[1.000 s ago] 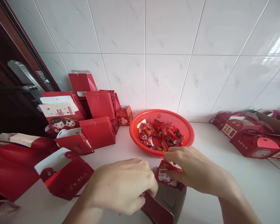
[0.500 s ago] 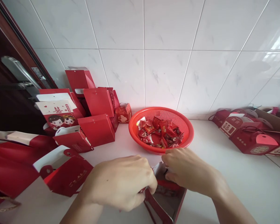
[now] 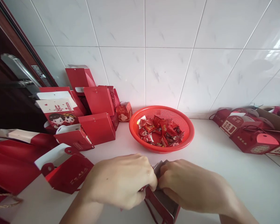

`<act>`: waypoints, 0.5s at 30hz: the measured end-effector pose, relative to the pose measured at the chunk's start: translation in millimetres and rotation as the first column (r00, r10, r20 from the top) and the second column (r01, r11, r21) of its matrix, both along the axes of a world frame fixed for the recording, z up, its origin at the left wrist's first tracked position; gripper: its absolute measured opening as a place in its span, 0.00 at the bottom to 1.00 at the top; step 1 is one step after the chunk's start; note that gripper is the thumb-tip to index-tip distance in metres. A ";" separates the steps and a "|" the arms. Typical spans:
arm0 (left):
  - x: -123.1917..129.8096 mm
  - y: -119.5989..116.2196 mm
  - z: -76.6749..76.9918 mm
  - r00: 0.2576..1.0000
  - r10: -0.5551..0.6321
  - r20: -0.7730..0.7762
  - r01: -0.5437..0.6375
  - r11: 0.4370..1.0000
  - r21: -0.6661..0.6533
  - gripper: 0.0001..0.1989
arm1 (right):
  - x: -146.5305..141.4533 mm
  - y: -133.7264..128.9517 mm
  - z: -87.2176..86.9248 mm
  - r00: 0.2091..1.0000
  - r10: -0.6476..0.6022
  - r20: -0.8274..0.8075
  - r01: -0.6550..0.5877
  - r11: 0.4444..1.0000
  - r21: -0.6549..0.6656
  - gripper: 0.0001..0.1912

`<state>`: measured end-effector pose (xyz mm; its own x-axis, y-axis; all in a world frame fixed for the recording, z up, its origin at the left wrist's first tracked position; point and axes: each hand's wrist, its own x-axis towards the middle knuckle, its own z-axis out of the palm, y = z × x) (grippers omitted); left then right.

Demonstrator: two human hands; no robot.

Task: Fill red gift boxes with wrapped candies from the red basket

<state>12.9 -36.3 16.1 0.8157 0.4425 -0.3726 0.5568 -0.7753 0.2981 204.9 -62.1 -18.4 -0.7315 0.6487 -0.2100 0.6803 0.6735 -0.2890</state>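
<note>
At the bottom middle, an open red paper gift box (image 3: pixel 162 207) with a dark grey inside stands on the white counter. My left hand (image 3: pixel 128 182) is closed on its left edge near the top. My right hand (image 3: pixel 191 183) is lowered into the box's opening, its knuckles bent and its fingertips hidden, so whatever it holds does not show. Just beyond both hands sits a red plastic basket (image 3: pixel 189 130) with wrapped candies (image 3: pixel 158 129) heaped in it.
Several red gift boxes (image 3: pixel 96 129) crowd the left side, one open box (image 3: pixel 67 174) close to my left wrist. More boxes (image 3: pixel 252 138) line the right. A tiled wall (image 3: pixel 168 74) runs behind, and a dark door with a metal handle (image 3: pixel 18 70) is at far left.
My right hand has moved down from beside the basket's near rim into the box's opening. My left hand keeps its grip on the box.
</note>
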 end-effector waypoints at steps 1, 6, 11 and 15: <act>0.2 -0.2 0.2 1.000 0.002 -0.002 -0.002 1.000 -0.001 0.08 | -2.2 1.1 -2.5 0.997 0.007 0.078 -0.006 1.000 -0.014 0.10; 0.8 0.4 -0.2 1.000 -0.004 -0.018 0.003 1.000 -0.024 0.08 | -14.3 9.4 -13.5 0.970 0.036 0.241 -0.040 0.999 0.009 0.10; 3.2 1.7 0.4 0.999 -0.011 -0.032 0.011 1.000 -0.016 0.08 | -15.8 13.4 -15.5 0.970 0.061 0.234 -0.064 0.998 0.003 0.09; 6.2 -1.4 -1.7 0.999 -0.006 -0.039 0.006 1.000 0.000 0.10 | -12.3 14.5 -14.4 0.975 -0.002 0.220 -0.003 1.000 0.020 0.13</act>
<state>19.0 -37.7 14.4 0.8032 0.4374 -0.4044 0.5631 -0.7789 0.2760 192.6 -47.6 -32.8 -0.6691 0.6541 -0.3528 0.7254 0.6780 -0.1186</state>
